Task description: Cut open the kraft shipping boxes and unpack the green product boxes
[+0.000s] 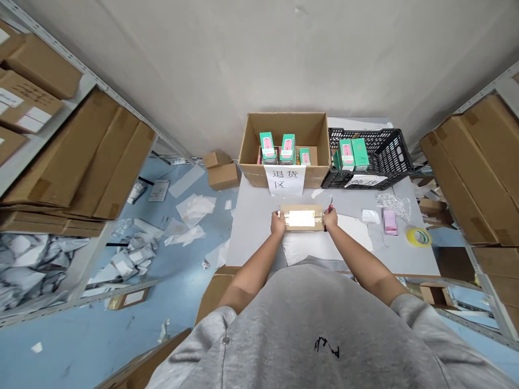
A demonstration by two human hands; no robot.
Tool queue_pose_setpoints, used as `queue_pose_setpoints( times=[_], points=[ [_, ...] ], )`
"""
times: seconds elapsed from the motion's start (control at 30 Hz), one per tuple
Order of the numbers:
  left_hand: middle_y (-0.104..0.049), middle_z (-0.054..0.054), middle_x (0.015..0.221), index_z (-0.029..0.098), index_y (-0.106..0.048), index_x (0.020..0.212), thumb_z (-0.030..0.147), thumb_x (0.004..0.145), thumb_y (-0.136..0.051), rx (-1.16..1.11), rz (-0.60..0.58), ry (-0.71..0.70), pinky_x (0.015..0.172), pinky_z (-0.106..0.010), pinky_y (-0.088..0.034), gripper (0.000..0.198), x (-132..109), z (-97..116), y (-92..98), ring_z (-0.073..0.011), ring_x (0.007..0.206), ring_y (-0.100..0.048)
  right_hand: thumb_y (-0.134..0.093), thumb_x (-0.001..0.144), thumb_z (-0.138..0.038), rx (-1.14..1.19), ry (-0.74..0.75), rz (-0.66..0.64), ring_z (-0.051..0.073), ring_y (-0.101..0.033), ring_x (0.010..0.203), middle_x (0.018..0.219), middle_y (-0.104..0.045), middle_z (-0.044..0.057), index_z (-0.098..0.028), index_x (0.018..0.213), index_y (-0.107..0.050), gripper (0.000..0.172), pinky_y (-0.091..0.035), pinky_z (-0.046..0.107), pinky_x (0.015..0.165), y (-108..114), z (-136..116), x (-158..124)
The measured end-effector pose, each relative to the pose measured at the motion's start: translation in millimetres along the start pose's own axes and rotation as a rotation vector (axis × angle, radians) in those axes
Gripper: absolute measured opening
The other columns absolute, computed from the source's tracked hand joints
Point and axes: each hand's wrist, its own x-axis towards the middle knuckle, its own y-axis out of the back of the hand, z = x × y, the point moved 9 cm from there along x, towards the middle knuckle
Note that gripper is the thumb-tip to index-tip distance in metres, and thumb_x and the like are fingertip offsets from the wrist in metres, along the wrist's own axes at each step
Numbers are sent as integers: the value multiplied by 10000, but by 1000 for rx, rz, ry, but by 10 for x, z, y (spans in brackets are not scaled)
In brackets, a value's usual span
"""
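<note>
A small cardboard box (284, 210) with a white label lies at the front of the grey table, between my two hands. My left hand (278, 223) grips its left end, fingers curled round the edge. At the right end, my right hand (330, 218) is closed round a slim red-and-black tool (331, 207), which points up and away from me; its exact kind is too small to tell. That hand also touches or nearly touches the box. A white sheet or bag (351, 229) is spread flat beneath and to the right of the box.
Behind stand an open carton (245, 148) and a black crate (389, 154), both holding green-and-pink boxes. On the right lie a tape roll (419, 237), a pink packet (390, 221) and bubble wrap (395, 205). Carton-filled shelves (91, 81) flank both sides; scraps litter the blue floor.
</note>
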Motion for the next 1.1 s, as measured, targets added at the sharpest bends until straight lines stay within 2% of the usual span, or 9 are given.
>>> queue_pose_setpoints(
  times=[0.17, 0.3, 0.43, 0.57, 0.67, 0.73, 0.83, 0.93, 1.1],
  points=[
    [-730, -184, 1487, 192, -573, 1499, 617, 1142, -401, -21, -41, 31, 1140, -374, -513, 581, 271, 202, -145, -303, 1400, -688, -321, 1167, -542, 1, -215, 28, 340, -770, 1173, 1309, -767, 215, -147, 1482, -652, 604, -590, 431, 1009, -100, 69, 78],
    [-722, -177, 1508, 204, -582, 1543, 686, 1126, -358, -27, -13, 49, 1146, -424, -519, 676, 307, 131, -211, -344, 1416, -677, -318, 1168, -581, 22, -259, 44, 328, -766, 1167, 1263, -799, 186, -188, 1338, -769, 622, -587, 396, 969, -93, 188, 2],
    [-730, -118, 1500, 253, -591, 1529, 647, 1158, -278, -44, 0, 15, 1128, -421, -532, 625, 199, 41, -220, -313, 1391, -684, -402, 1129, -674, 91, -274, 71, 327, -779, 1115, 1164, -831, 162, -216, 1177, -829, 628, -586, 354, 899, -50, 287, -133],
    [-734, -88, 1447, 294, -570, 1474, 577, 1191, -239, -72, 98, -53, 1129, -380, -531, 519, 94, 61, -105, -256, 1354, -682, -501, 1064, -735, 160, -265, 118, 348, -786, 1081, 1113, -843, 158, -213, 1112, -838, 623, -593, 370, 894, 60, 327, -216],
    [-651, -113, 1531, 277, -486, 1552, 435, 1189, -350, -100, 138, -170, 1192, -354, -495, 419, 41, 126, -47, -221, 1431, -621, -686, 984, -649, 214, -206, 128, 323, -789, 1103, 1163, -854, 110, -238, 1197, -828, 484, -597, 358, 934, 94, 341, -221],
    [-578, -148, 1582, 240, -447, 1598, 330, 1146, -457, -91, 139, -195, 1232, -345, -469, 461, 6, 77, -45, -221, 1471, -587, -761, 944, -543, 234, -183, 99, 296, -795, 1107, 1185, -856, 84, -248, 1261, -816, 437, -597, 339, 942, 40, 388, -230],
    [-521, -191, 1591, 185, -413, 1654, 243, 1061, -581, -14, 68, -161, 1269, -340, -443, 619, -37, -117, -133, -246, 1507, -564, -797, 915, -447, 234, -182, 12, 264, -807, 1048, 1150, -860, 71, -225, 1303, -803, 447, -606, 322, 912, -137, 512, -273],
    [-541, -199, 1593, 170, -388, 1684, 234, 1034, -627, 2, -30, -155, 1296, -363, -422, 696, -45, -261, -243, -264, 1555, -527, -788, 921, -461, 232, -188, -44, 246, -806, 972, 1090, -858, 80, -178, 1282, -797, 458, -620, 308, 839, -283, 626, -305],
    [-648, -160, 1572, 200, -385, 1670, 218, 1026, -661, -177, -162, -102, 1222, -376, -503, 701, 53, -290, -353, -239, 1414, -659, -818, 892, -426, 224, -177, -64, 216, -795, 910, 1044, -847, 69, -169, 1259, -783, 449, -622, 283, 774, -308, 640, -222]
  ],
)
